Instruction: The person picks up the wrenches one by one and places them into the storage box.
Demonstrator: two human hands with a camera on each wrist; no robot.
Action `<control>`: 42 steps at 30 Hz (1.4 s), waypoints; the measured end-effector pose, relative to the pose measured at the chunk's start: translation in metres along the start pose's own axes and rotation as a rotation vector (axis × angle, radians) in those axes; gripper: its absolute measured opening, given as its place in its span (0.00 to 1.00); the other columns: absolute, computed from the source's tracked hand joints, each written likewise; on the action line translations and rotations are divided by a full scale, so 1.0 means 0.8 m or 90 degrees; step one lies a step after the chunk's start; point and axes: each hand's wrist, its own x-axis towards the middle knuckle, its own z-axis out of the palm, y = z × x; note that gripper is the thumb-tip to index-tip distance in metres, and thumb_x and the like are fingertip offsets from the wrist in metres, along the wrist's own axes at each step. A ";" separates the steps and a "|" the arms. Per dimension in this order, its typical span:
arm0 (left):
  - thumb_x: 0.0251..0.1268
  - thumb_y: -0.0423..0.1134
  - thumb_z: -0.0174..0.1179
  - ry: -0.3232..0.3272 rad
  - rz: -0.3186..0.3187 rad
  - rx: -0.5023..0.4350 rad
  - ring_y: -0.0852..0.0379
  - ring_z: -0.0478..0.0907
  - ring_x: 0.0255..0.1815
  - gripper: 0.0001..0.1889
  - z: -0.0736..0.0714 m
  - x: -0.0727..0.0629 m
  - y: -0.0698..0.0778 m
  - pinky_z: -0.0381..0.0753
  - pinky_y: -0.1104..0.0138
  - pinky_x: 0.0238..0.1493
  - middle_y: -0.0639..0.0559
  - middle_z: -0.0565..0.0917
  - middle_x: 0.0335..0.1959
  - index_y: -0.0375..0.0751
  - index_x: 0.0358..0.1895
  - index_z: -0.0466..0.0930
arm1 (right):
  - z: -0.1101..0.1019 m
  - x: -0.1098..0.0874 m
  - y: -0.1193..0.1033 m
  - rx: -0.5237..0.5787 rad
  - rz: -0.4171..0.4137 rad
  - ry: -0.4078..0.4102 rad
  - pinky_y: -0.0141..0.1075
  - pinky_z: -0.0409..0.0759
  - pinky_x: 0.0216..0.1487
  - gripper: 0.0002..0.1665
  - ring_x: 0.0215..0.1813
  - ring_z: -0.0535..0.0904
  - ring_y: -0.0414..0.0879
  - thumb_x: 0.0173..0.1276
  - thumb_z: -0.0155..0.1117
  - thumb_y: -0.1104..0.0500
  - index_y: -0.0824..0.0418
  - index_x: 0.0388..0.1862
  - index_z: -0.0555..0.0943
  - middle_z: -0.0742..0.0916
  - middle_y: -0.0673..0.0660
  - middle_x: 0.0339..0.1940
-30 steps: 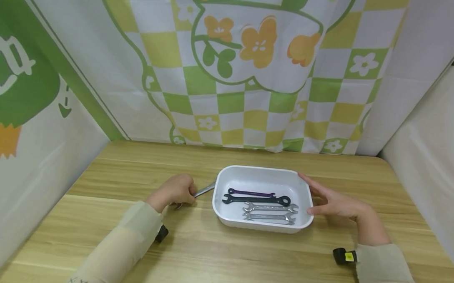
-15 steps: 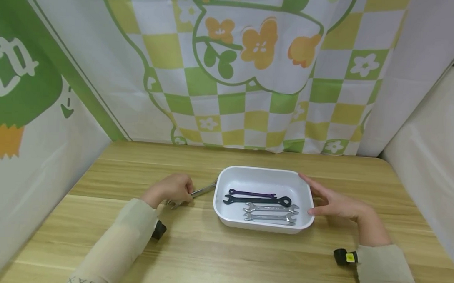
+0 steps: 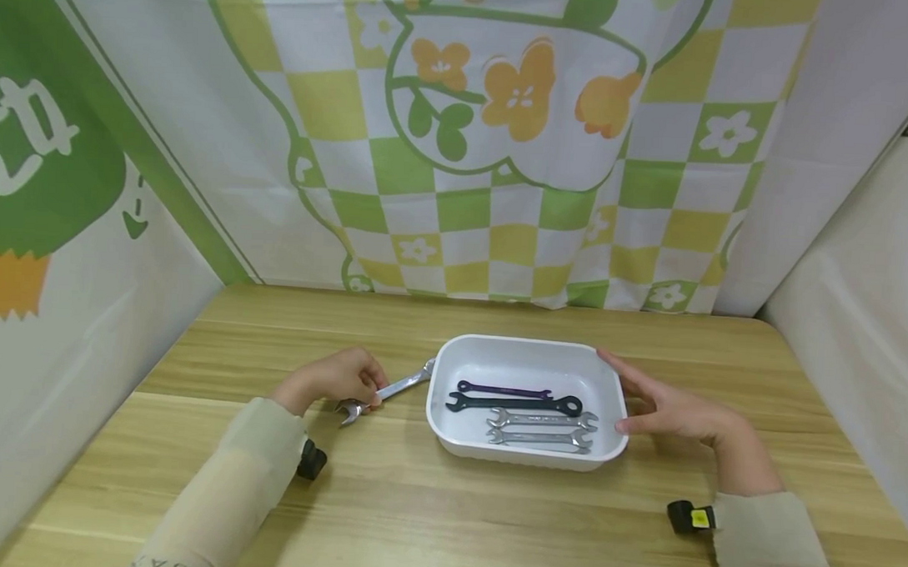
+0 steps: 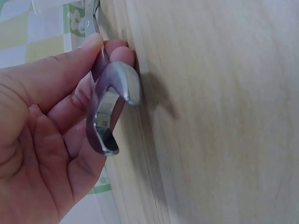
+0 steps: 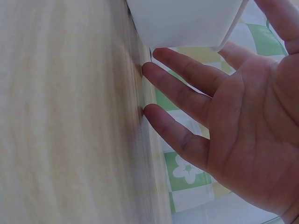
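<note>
In the head view a white plastic tub [image 3: 519, 455] stands mid-table. Left of it, my left hand [image 3: 331, 376] pinches a silver wrench [image 3: 401, 387] between thumb and fingers. The wrench's open end, large in the left wrist view [image 4: 126, 79], points back toward the wrist; its far end reaches the tub's left wall, and I cannot tell if they touch. Inside the tub lie a small purple wrench [image 3: 504, 391], a black wrench [image 3: 506, 404] and two silver double-ended wrenches [image 3: 543, 419]. My right hand [image 3: 675, 410] rests spread against the tub's right end, thumb at the rim, fingers extended.
The wood-grain table [image 3: 430, 525] runs back to a checked, flower-printed cloth [image 3: 501, 235]. Fabric walls close in the left and right sides. Each wrist carries a small black camera, the right one [image 3: 690, 517] with a yellow label.
My left hand has shifted slightly left. The silver wrench it holds has turned, so its open end now shows below the fingers. The tub and my right hand have stayed in place.
</note>
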 end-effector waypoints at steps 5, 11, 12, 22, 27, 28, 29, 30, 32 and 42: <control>0.63 0.23 0.61 -0.005 0.026 0.019 0.58 0.80 0.25 0.05 -0.003 -0.003 0.002 0.80 0.68 0.30 0.44 0.85 0.27 0.27 0.41 0.83 | 0.001 0.000 0.001 0.006 0.003 0.001 0.72 0.58 0.67 0.59 0.77 0.50 0.77 0.66 0.67 0.60 0.49 0.83 0.38 0.44 0.67 0.83; 0.63 0.23 0.62 0.000 0.056 0.042 0.57 0.81 0.27 0.06 -0.006 -0.007 -0.002 0.81 0.65 0.34 0.44 0.86 0.28 0.27 0.41 0.84 | 0.001 0.001 0.000 0.000 0.003 0.003 0.73 0.57 0.66 0.59 0.76 0.51 0.77 0.66 0.67 0.60 0.48 0.83 0.38 0.45 0.67 0.83; 0.63 0.23 0.62 0.004 0.058 0.043 0.57 0.81 0.27 0.06 -0.006 -0.008 -0.003 0.81 0.65 0.34 0.45 0.86 0.28 0.28 0.41 0.84 | 0.001 0.001 0.000 -0.001 0.003 0.003 0.73 0.58 0.66 0.59 0.76 0.52 0.77 0.66 0.67 0.60 0.49 0.83 0.38 0.45 0.67 0.83; 0.63 0.25 0.63 0.074 0.046 0.029 0.56 0.82 0.28 0.07 -0.013 -0.021 -0.016 0.81 0.64 0.34 0.44 0.86 0.29 0.28 0.42 0.85 | -0.002 0.002 -0.003 -0.005 -0.002 0.006 0.73 0.57 0.67 0.59 0.76 0.52 0.77 0.66 0.67 0.60 0.51 0.83 0.38 0.45 0.67 0.83; 0.63 0.26 0.63 0.124 0.007 0.016 0.57 0.80 0.29 0.07 -0.015 -0.027 -0.017 0.79 0.65 0.34 0.44 0.86 0.29 0.28 0.42 0.85 | -0.002 0.003 -0.004 -0.002 -0.007 0.004 0.73 0.57 0.67 0.59 0.76 0.51 0.76 0.66 0.67 0.61 0.49 0.83 0.39 0.45 0.67 0.83; 0.63 0.26 0.63 0.130 0.001 0.010 0.57 0.80 0.29 0.07 -0.015 -0.029 -0.016 0.78 0.65 0.34 0.44 0.87 0.29 0.28 0.43 0.85 | -0.002 0.003 -0.004 -0.002 -0.007 0.003 0.72 0.57 0.67 0.59 0.76 0.51 0.76 0.66 0.67 0.61 0.49 0.83 0.39 0.45 0.67 0.83; 0.63 0.27 0.63 0.137 -0.002 0.005 0.56 0.80 0.30 0.07 -0.016 -0.030 -0.016 0.78 0.65 0.34 0.43 0.87 0.30 0.27 0.43 0.85 | -0.002 0.003 -0.004 -0.002 -0.007 0.004 0.72 0.57 0.67 0.59 0.76 0.52 0.76 0.66 0.67 0.61 0.50 0.83 0.38 0.45 0.67 0.83; 0.64 0.27 0.63 0.142 -0.004 0.003 0.56 0.80 0.30 0.08 -0.016 -0.031 -0.016 0.78 0.65 0.35 0.43 0.87 0.30 0.27 0.43 0.85 | -0.002 0.003 -0.003 -0.001 -0.006 0.003 0.72 0.58 0.67 0.59 0.76 0.52 0.76 0.66 0.67 0.61 0.50 0.83 0.38 0.45 0.67 0.83; 0.65 0.28 0.62 0.151 -0.005 -0.010 0.56 0.81 0.32 0.08 -0.017 -0.033 -0.015 0.79 0.65 0.37 0.42 0.87 0.32 0.26 0.44 0.84 | -0.002 0.003 -0.002 -0.001 -0.004 0.004 0.71 0.58 0.67 0.59 0.76 0.52 0.76 0.66 0.67 0.61 0.51 0.83 0.38 0.46 0.67 0.82; 0.68 0.32 0.62 0.188 -0.008 -0.016 0.52 0.85 0.40 0.14 -0.018 -0.040 0.001 0.82 0.61 0.44 0.37 0.89 0.40 0.26 0.52 0.82 | 0.000 0.000 0.000 0.004 0.003 0.001 0.72 0.57 0.68 0.60 0.76 0.52 0.76 0.66 0.68 0.60 0.52 0.83 0.38 0.45 0.68 0.82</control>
